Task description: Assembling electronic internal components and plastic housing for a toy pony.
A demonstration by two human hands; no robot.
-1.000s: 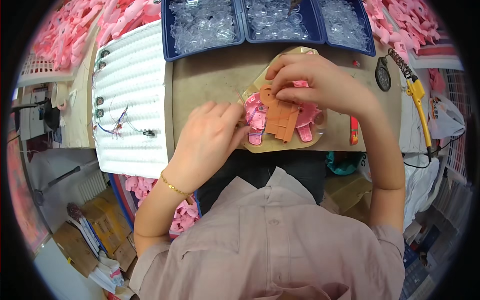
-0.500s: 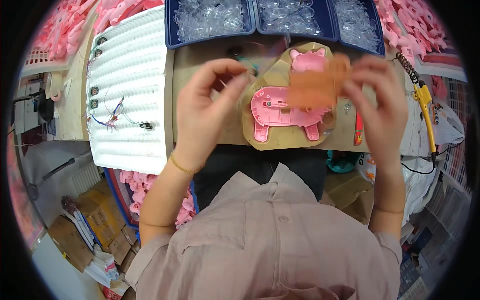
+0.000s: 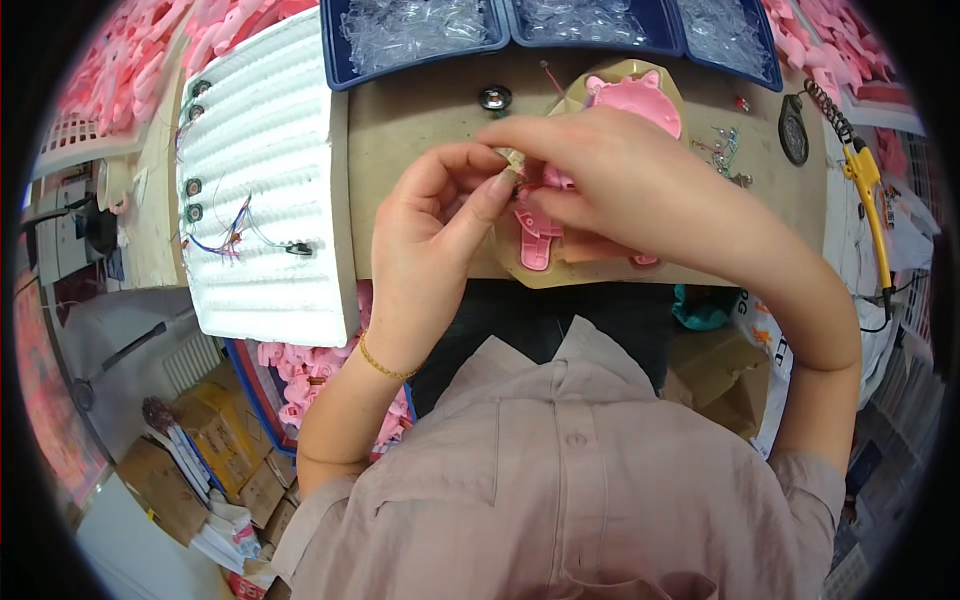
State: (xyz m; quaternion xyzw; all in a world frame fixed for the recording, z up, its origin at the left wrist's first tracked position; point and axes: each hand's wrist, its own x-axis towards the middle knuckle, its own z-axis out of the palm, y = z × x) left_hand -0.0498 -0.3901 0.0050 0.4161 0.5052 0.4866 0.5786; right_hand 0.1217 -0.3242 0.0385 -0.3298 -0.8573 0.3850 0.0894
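A person at a brown workbench (image 3: 420, 130) pinches a small pale part (image 3: 515, 160) between the left hand's (image 3: 440, 230) thumb and fingers and the right hand's (image 3: 610, 185) fingertips. Just beneath lies a pink plastic toy shell (image 3: 535, 235) on a tan wooden jig (image 3: 600, 270). Dark blue trays of clear parts (image 3: 420, 30) line the far edge; a white ribbed foam block (image 3: 265, 190) sits left. Brown cardboard boxes (image 3: 215, 440) stand on the floor below.

shirt (image 3: 560, 480): dusty pink, buttoned, collared | left wrist: thin gold bracelet (image 3: 385, 365)
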